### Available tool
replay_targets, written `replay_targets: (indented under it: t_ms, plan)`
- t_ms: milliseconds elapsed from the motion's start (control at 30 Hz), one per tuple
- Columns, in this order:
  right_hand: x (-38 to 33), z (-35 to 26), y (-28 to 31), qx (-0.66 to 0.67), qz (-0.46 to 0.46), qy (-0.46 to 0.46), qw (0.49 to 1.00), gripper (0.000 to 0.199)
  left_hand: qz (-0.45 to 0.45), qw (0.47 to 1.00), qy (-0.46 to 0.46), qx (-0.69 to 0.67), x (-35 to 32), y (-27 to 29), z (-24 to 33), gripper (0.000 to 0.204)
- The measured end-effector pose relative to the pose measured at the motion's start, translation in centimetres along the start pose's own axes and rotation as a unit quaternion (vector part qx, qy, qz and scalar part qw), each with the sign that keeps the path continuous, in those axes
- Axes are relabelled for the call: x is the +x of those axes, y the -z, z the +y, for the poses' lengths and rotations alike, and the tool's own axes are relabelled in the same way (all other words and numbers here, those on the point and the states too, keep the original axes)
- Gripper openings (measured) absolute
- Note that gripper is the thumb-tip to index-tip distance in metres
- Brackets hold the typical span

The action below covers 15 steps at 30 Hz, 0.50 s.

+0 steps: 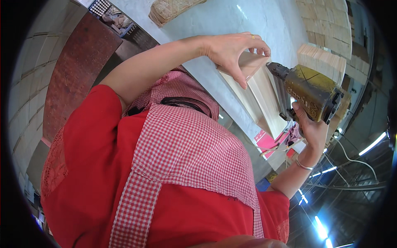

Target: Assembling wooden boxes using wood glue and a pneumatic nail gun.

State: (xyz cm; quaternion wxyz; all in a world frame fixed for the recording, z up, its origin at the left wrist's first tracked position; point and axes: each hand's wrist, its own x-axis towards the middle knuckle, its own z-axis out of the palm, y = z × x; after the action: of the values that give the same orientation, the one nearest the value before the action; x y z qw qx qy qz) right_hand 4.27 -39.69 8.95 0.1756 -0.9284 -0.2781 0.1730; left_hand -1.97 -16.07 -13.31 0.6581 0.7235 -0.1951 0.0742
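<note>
A long box of pale wooden boards point(268, 99) lies on the light table point(206, 70). My left hand point(231, 51) grips its far end, the thumb on one side of the end board and the fingers curled over the other. In my right hand point(312, 130) is a worn yellow pneumatic nail gun point(312, 89), my fingers wrapped round its handle. The dark nose of the gun points at the box corner, right beside my left fingertips; whether it touches the wood I cannot tell.
Stacked thin wooden boards point(322, 60) stand beyond the gun, with more piled behind. A brown wrapped bundle point(169, 10) lies at the table's far edge. Pink material and tools point(269, 142) sit near the box's near end. A reddish-brown board point(78, 74) is at left.
</note>
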Motion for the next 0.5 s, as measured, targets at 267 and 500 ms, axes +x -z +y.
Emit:
replay_targets:
  t_ms: [267, 500]
  plan:
    - [0.1, -0.3, -0.1, 0.008, 0.012, 0.011, 1.000, 0.048, 0.000, 1.000, 0.006, 0.000, -0.1, 0.2, 0.4, 0.097]
    - [0.2, -0.2, 0.0, -0.014, 0.000, -0.004, 1.000, 0.043, -0.065, 0.958, 0.108, -0.257, 1.1, 1.5, -0.9, 0.061]
